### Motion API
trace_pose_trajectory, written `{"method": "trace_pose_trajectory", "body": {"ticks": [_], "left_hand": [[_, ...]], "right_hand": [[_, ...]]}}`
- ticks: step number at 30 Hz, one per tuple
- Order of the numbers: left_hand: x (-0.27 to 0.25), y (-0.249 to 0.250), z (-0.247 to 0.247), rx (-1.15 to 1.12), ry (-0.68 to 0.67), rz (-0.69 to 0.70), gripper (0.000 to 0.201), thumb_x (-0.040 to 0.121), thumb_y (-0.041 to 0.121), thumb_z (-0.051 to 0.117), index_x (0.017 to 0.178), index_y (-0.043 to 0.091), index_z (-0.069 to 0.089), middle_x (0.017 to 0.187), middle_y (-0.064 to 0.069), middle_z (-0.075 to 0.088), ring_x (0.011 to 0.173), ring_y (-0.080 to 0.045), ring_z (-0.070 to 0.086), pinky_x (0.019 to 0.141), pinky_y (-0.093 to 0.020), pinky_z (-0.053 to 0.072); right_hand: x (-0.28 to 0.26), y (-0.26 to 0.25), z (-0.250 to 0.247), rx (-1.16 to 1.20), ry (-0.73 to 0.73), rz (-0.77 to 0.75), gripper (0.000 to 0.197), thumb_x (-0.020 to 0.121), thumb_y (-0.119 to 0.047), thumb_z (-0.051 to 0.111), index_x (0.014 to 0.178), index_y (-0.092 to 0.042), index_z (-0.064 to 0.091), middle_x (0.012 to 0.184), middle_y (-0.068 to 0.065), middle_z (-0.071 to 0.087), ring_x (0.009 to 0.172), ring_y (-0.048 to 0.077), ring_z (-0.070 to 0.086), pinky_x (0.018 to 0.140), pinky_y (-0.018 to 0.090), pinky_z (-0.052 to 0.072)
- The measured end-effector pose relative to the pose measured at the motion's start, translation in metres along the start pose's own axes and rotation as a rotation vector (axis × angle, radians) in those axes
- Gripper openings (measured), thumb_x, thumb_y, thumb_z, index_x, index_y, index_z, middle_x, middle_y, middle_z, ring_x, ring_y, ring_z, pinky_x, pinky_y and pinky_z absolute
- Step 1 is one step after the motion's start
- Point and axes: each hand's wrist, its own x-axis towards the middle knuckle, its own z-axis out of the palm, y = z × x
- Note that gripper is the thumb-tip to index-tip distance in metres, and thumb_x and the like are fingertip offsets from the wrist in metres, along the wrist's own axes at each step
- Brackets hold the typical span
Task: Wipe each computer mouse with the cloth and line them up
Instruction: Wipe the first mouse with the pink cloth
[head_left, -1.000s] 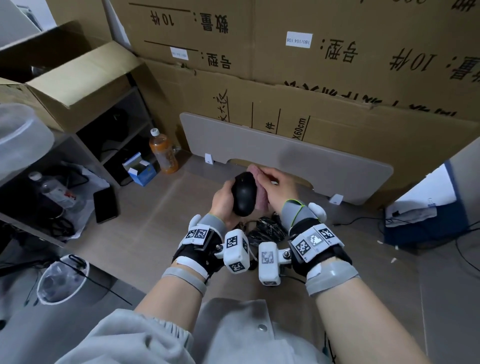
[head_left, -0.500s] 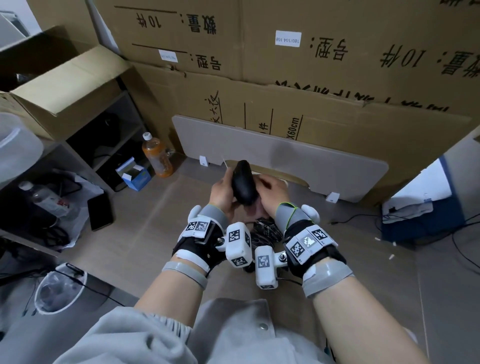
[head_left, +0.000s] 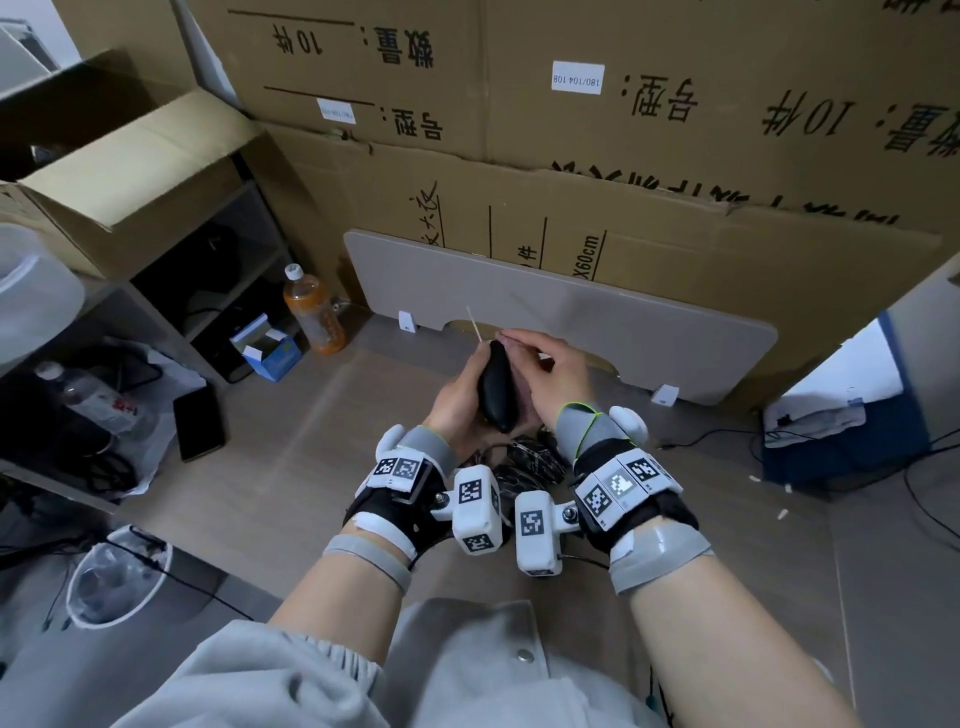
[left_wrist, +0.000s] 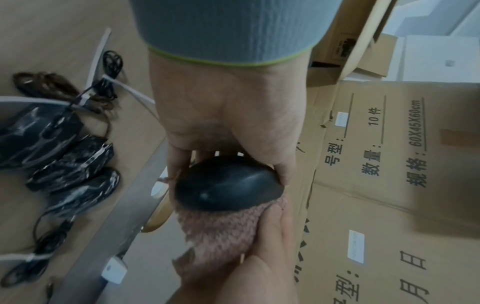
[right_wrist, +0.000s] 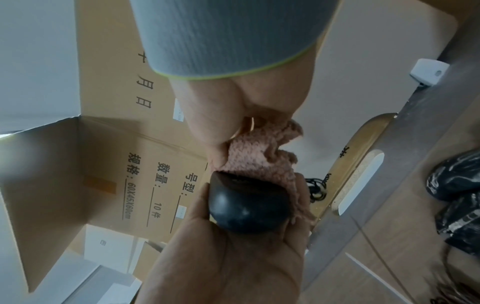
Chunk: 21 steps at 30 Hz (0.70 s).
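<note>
Both hands work together above the floor: the left hand (head_left: 457, 410) grips the black mouse (head_left: 496, 387) on edge to expose its side, the right hand (head_left: 550, 374) pinches the pink cloth (left_wrist: 221, 228) against it. Beyond, bagged mice (left_wrist: 70, 164) lie waiting.

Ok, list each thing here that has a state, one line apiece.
black mouse: unwrapped, lifted off the desk, gripped by the left hand.
pink cloth: bunched, pressed on the mouse by the right hand.
wrapped mice: in plastic, lying on the desk, cables tied.
orange drink bottle: upright, capped.
blue box: flap open.
phone: screen dark.
</note>
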Motion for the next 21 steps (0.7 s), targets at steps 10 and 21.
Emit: {"method": "trace_pose_trajectory", "body": {"ticks": [10, 21], "left_hand": [[-0.002, 0.004, -0.012, 0.166, -0.015, 0.158, 0.060, 0.095, 0.057, 0.061, 0.122, 0.003, 0.068, 0.111, -0.018, 0.076, 0.105, -0.029, 0.074, 0.093, -0.040, 0.058], [-0.004, 0.006, -0.010, 0.207, -0.058, 0.187, 0.067, 0.102, 0.060, 0.045, 0.134, 0.003, 0.060, 0.120, -0.028, 0.070, 0.111, -0.041, 0.068, 0.095, -0.048, 0.056]], "right_hand": [[0.008, -0.005, 0.006, -0.347, -0.092, -0.055, 0.021, 0.092, -0.037, 0.053, 0.103, -0.050, 0.066, 0.105, -0.014, 0.067, 0.101, 0.013, 0.064, 0.094, 0.038, 0.052], [0.007, -0.018, -0.004, -0.289, -0.132, 0.087, 0.020, 0.099, -0.027, 0.054, 0.102, -0.037, 0.071, 0.108, -0.008, 0.071, 0.094, 0.012, 0.067, 0.062, 0.015, 0.047]]}}
